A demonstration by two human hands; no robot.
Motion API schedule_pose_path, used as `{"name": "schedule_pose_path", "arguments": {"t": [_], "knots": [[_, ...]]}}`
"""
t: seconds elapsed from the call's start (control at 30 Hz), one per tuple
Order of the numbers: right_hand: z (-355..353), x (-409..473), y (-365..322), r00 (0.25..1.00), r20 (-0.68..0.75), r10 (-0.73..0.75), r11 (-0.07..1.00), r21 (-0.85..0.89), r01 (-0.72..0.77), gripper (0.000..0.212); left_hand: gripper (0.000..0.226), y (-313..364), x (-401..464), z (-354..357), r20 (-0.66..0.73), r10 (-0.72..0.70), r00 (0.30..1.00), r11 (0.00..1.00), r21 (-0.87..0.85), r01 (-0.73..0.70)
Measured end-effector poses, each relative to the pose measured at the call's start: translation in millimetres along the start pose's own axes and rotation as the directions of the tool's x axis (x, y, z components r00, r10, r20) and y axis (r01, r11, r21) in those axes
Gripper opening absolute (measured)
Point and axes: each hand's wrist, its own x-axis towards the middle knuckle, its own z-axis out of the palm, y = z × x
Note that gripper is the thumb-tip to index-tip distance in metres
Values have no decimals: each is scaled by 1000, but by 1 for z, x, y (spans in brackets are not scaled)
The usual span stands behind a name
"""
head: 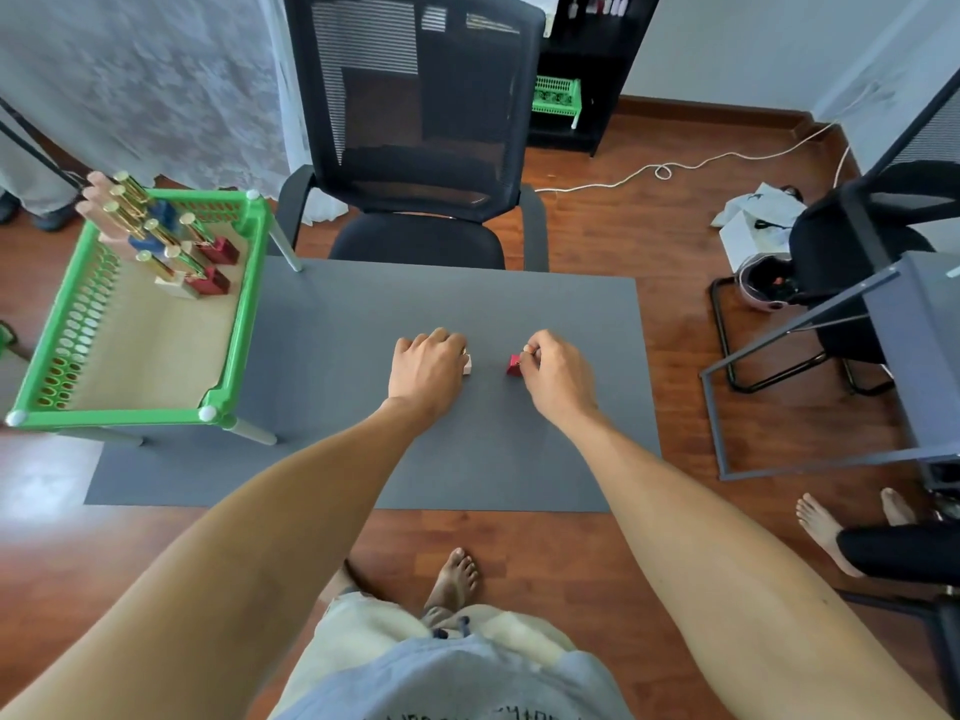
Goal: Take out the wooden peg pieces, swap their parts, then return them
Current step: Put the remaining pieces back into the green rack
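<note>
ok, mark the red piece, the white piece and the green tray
red piece (514,365), head view, its visible red base
white piece (467,364), head view, exposed corner
green tray (244,324), head view, right rim

Home office, mesh chair (415,127), wood floor (649,241)

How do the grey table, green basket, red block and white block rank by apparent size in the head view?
1. Grey table
2. Green basket
3. Red block and white block: both tiny and mostly hidden by the right hand and left hand, so unranked.
</note>
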Motion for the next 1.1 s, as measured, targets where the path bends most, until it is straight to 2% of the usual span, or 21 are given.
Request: {"name": "schedule_pose_path", "arguments": {"t": [0.33, 0.57, 0.7, 1.1], "knots": [[-14, 6, -66, 991, -34, -130, 983, 125, 133, 12, 19, -32, -4, -64, -209, -21, 978, 999, 38, 30], [-6, 8, -156, 933, -102, -346, 913, 191, 360, 10, 16, -81, -22, -130, -400, -72, 914, 996, 18, 86], [1, 1, -213, 906, -129, -403, 879, 222, 422, 10, 16, -121, -42, -163, -474, -81, 877, 993, 42, 115], [50, -21, -314, 860, -108, -499, 844, 166, 510, 16, 18, -226, -78, -192, -476, -94, 875, 985, 82, 150]]}}
